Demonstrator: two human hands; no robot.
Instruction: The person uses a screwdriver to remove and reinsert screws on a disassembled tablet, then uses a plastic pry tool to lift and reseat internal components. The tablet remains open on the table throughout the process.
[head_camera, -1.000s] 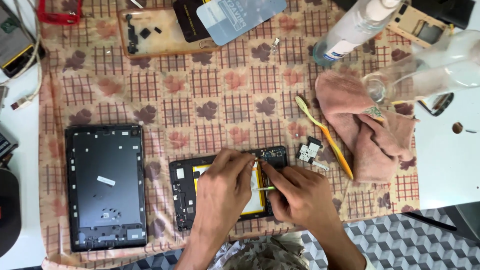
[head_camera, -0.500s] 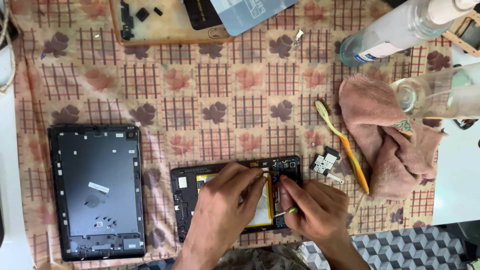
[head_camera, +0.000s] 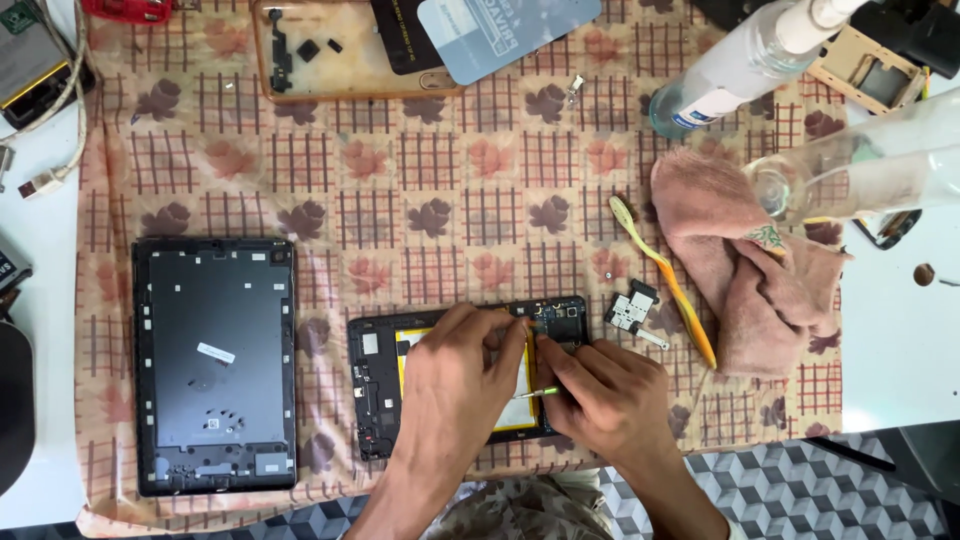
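An opened tablet (head_camera: 378, 385) with a yellow battery lies on the patterned cloth near the front edge. My left hand (head_camera: 455, 375) rests on it, fingertips pressing near the circuit board (head_camera: 562, 322) at its upper right. My right hand (head_camera: 605, 395) grips a thin green-tipped tool (head_camera: 540, 392), its fingers touching the same board corner. Most of the battery is hidden under both hands. The tablet's dark back cover (head_camera: 214, 362) lies apart to the left, inner side up.
A small loose board part (head_camera: 632, 310) and a yellow toothbrush (head_camera: 665, 285) lie right of the tablet, beside a pink rag (head_camera: 745, 290). Spray bottles (head_camera: 745, 55) stand at the back right. A clear tray (head_camera: 340, 55) with small parts sits at the back.
The view has shifted, so everything sits lower and further right in frame. Both hands stay on the tablet's upper right corner, the right hand's tool now lying lower across the battery.
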